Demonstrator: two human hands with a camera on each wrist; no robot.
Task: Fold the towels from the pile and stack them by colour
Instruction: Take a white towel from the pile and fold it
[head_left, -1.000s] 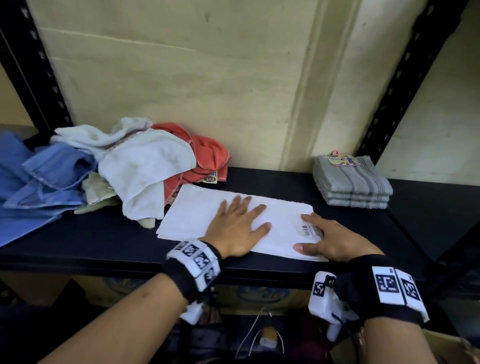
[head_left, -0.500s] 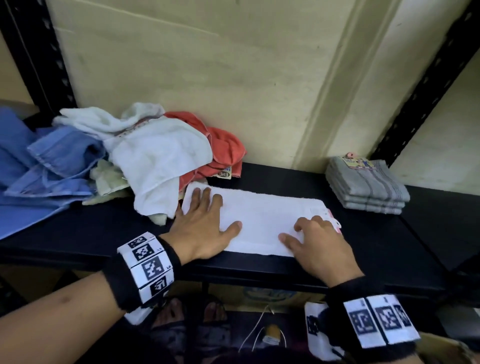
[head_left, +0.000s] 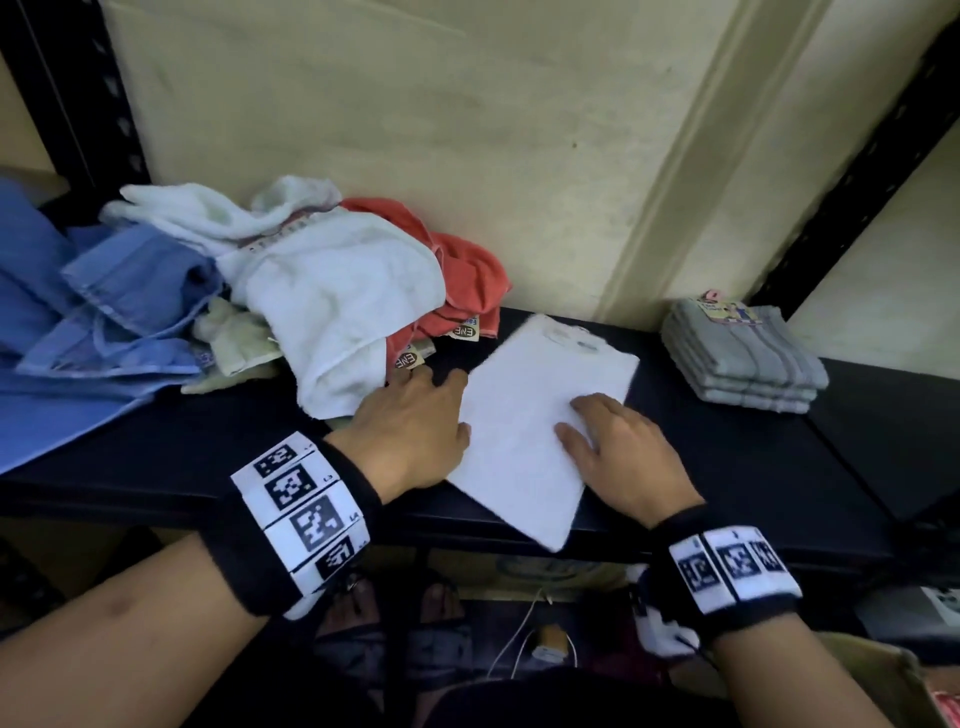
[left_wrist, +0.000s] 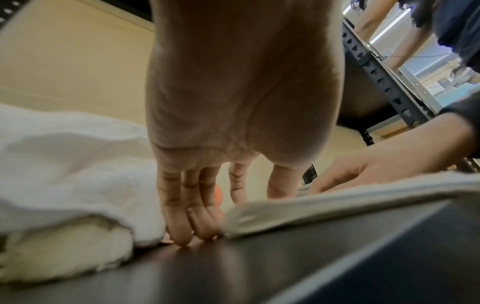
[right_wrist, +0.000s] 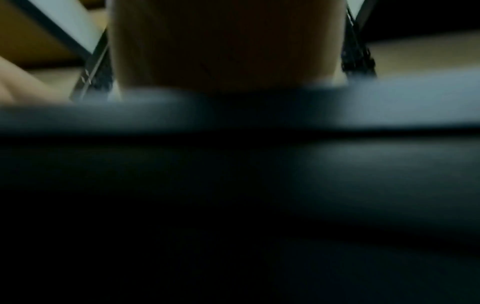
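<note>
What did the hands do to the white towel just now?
The white towel was turned from lying lengthwise to pointing away, one corner now over the shelf edge. The left hand slid to its left side; the right hand stayed on top. The pile and grey stack stayed.

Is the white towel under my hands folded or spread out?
Folded: the white towel is a compact rectangle, and the left wrist view shows stacked layers at its edge.

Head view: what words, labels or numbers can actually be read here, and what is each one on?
"ENE": tag on the red towel.
"ENE": second tag on the same red towel.
Colourful label on the grey towel stack: print too small to read.
Mark near the far edge of the white folded towel: blurred.
Wristbands: square coded patterns; the small characters beside them are unreadable.
</note>
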